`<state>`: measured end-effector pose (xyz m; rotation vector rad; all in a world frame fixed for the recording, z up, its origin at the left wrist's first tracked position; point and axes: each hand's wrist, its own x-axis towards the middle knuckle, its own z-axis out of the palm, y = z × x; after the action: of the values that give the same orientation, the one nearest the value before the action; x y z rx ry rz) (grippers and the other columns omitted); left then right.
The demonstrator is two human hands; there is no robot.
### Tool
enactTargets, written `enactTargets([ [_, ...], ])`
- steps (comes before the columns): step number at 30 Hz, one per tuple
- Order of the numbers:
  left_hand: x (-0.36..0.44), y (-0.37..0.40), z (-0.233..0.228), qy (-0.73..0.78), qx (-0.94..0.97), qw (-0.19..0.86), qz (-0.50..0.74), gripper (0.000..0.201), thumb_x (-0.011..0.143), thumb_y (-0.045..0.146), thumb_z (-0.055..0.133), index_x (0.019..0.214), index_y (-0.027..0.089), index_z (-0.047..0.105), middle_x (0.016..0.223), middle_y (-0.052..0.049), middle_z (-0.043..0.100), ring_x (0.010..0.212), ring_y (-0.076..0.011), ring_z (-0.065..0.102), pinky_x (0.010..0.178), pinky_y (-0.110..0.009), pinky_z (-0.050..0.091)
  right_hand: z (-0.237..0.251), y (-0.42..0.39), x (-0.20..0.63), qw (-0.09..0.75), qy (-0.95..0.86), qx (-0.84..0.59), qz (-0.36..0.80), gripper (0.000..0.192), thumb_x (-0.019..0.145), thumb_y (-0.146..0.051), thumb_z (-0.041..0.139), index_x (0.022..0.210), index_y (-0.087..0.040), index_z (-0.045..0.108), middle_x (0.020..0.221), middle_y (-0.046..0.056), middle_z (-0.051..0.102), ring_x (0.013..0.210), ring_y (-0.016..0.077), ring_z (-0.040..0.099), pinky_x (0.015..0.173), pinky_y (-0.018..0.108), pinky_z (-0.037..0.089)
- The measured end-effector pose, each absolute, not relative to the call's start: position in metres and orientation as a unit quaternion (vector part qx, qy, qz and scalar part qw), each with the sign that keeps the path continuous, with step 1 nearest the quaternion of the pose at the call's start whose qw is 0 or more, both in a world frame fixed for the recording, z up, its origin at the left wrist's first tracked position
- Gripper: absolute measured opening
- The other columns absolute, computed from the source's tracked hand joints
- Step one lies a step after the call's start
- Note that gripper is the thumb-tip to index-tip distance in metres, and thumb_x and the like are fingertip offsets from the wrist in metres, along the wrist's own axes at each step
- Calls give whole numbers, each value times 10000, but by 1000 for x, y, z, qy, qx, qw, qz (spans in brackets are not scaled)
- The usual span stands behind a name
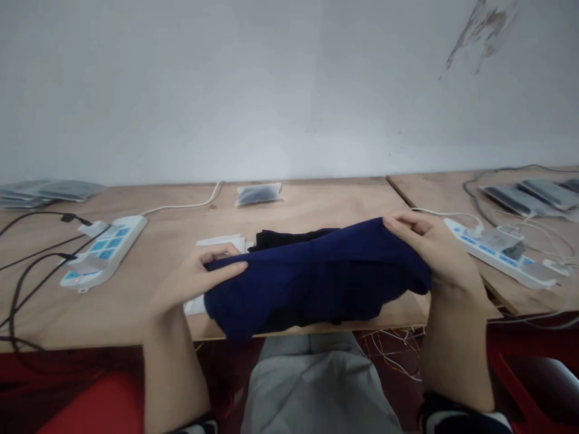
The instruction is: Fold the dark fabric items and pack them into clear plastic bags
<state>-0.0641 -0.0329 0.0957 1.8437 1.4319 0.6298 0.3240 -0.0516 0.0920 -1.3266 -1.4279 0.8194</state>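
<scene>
A dark blue piece of cloth (289, 277) is stretched between my two hands above the front edge of the table. My left hand (212, 271) pinches its left upper corner, thumb on top. At the right upper corner, my right hand (414, 238) grips the fabric between thumb and fingers. The cloth sags toward the table edge, and I cannot tell what kind of garment it is. Behind it lies black fabric (289, 237), partly covered. White plastic or paper sheets (221, 240) show beside and beneath my left hand.
A power strip (106, 250) with cables stands left; another power strip (493, 250) with chargers stands right. One flat packet (259, 193) lies near the wall. Stacked packets (49, 191) sit far left, more packets (534, 196) far right. Loose wires (393, 349) hang below the table.
</scene>
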Motion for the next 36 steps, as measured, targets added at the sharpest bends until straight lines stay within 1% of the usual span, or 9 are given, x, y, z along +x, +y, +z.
enactTargets([
  [6, -68, 15, 71, 556, 733, 354, 170, 431, 758, 630, 647, 929, 240, 713, 988, -44, 742, 968, -250, 672, 880, -359, 540, 45, 12, 333, 352, -553, -573, 492, 275, 785, -455, 678, 870, -200, 735, 892, 77, 757, 783, 205, 687, 698, 302, 553],
  [9, -60, 27, 42, 577, 745, 296, 156, 447, 799, 590, 616, 1028, 210, 668, 1048, -84, 711, 1012, -268, 657, 931, -419, 521, 4, 24, 327, 344, -598, -639, 340, 253, 843, -406, 576, 835, -194, 714, 878, 95, 745, 827, 232, 682, 798, 380, 552],
  [14, -53, -17, 11, 572, 779, 151, 209, 528, 816, 506, 652, 1249, 217, 559, 1309, -130, 563, 1265, -297, 520, 1076, -488, 422, -16, -25, 314, 386, -701, -591, 102, 294, 910, -305, 483, 1114, -188, 658, 1185, 141, 654, 1144, 287, 606, 1009, 526, 465],
  [18, -59, -66, -5, 571, 783, 161, 186, 415, 793, 416, 717, 1177, 292, 621, 1447, -101, 451, 1344, -319, 453, 1082, -510, 425, -13, -71, 298, 301, -801, -513, 63, 367, 895, -240, 520, 1246, -279, 620, 1433, 101, 513, 1342, 306, 464, 1066, 577, 424],
  [22, -63, -86, -20, 581, 777, 133, 205, 214, 856, 312, 635, 1064, 288, 678, 1439, -87, 466, 1335, -316, 464, 1075, -515, 436, -23, -85, 273, 272, -836, -474, 60, 341, 892, -206, 545, 1211, -274, 645, 1476, 97, 478, 1395, 323, 396, 1077, 600, 410],
  [26, -61, -85, -18, 575, 782, 103, 217, 188, 914, 290, 515, 937, 254, 698, 1380, -98, 532, 1256, -302, 538, 1037, -495, 470, -24, -77, 258, 298, -827, -472, 65, 201, 919, -172, 525, 960, -242, 709, 1274, 98, 620, 1225, 285, 550, 1008, 515, 489],
  [29, -59, -68, 1, 561, 790, 91, 229, 187, 906, 284, 493, 916, 232, 672, 1269, -103, 613, 1156, -278, 600, 1013, -464, 481, -11, -57, 262, 327, -804, -489, 86, 168, 934, -251, 546, 954, -231, 712, 1102, 93, 660, 1000, 237, 634, 880, 418, 547],
  [34, -48, 14, 38, 559, 787, 113, 233, 137, 846, 258, 521, 918, 209, 628, 965, -57, 698, 961, -237, 658, 924, -394, 509, 7, 19, 274, 328, -748, -532, 223, 265, 917, -396, 567, 882, -177, 713, 643, -13, 646, 580, 123, 600, 541, 219, 478],
  [36, -38, 52, 41, 587, 769, 96, 234, 128, 831, 236, 531, 898, 174, 621, 945, -90, 693, 956, -253, 656, 915, -400, 505, 5, 50, 274, 330, -733, -543, 243, 358, 946, -408, 487, 888, -125, 699, 611, -12, 655, 517, 92, 586, 498, 184, 450],
])
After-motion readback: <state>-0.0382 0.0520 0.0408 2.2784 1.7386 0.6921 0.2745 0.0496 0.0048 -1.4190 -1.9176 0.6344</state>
